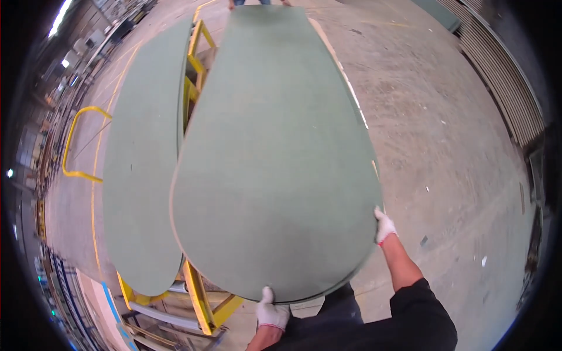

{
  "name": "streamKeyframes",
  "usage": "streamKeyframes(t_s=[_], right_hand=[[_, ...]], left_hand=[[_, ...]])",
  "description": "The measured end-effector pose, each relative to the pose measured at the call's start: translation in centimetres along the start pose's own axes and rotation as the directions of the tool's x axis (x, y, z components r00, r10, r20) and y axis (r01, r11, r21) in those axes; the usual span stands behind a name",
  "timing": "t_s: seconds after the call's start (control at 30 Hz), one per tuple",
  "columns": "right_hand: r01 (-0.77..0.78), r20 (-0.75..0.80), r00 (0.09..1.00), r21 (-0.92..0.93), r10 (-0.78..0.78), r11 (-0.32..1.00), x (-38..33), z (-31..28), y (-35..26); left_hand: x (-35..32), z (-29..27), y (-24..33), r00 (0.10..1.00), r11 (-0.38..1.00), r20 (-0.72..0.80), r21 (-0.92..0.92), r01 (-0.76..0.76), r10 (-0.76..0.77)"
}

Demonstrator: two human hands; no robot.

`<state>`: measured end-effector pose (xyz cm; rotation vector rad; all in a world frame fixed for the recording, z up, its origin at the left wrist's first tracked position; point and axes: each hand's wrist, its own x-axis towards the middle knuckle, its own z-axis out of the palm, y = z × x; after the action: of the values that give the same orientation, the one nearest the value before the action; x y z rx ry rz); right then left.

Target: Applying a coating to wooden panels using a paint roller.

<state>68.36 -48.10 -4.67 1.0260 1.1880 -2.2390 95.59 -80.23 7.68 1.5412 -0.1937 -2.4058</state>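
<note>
A large flat green board (275,146) stretches away from me, its outline bent by the lens. My left hand (272,313), in a white glove, grips its near edge, with the thumb on top and the fingers hidden underneath. On the board's right edge, near the close corner, my gloved right hand (384,227) is closed, its fingers partly out of sight below. Another person's hands (285,3) are at the far end of the board, cut off by the top of the picture. A second green board (143,152) lies alongside on the left.
Yellow metal frames (202,298) stand under and between the boards. A yellow tubular rail (71,143) rises at the left. Stacked boards (497,70) sit at the far right. Small scraps are scattered over the concrete floor (433,146). Racks and machinery line the left side.
</note>
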Motion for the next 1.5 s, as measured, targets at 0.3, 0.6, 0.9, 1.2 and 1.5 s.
streamKeyframes(t_s=[0.3, 0.6, 0.9, 1.2, 1.5], right_hand=[[-0.119, -0.208, 0.977, -0.368, 0.044, 0.922, 10.9, -9.2, -2.7], [-0.155, 0.006, 0.986, -0.301, 0.165, 0.941, 20.1, -15.9, 4.3], [-0.128, -0.170, 0.984, -0.894, -0.059, 0.429, 13.7, -10.1, 5.0], [-0.200, -0.001, 0.952, -0.756, 0.305, 0.624, 3.4, -3.0, 16.5], [-0.149, 0.366, 0.671, -0.785, 0.645, 0.601, -9.2, 25.5, 27.8]], left_hand=[[14.9, -9.6, -14.6, 0.953, 0.949, -0.114, 0.119, 0.292, -0.279], [26.3, -10.1, -20.2, 0.967, 0.967, -0.250, 0.254, 0.009, 0.057], [25.5, -13.0, -16.1, 0.976, -0.184, -0.032, 0.980, 0.073, 0.215], [14.8, -8.8, 1.4, 0.974, -0.014, 0.146, 0.989, -0.146, 0.174], [8.0, -13.6, 30.4, 0.653, -0.007, 0.148, 0.977, -0.212, 0.743]])
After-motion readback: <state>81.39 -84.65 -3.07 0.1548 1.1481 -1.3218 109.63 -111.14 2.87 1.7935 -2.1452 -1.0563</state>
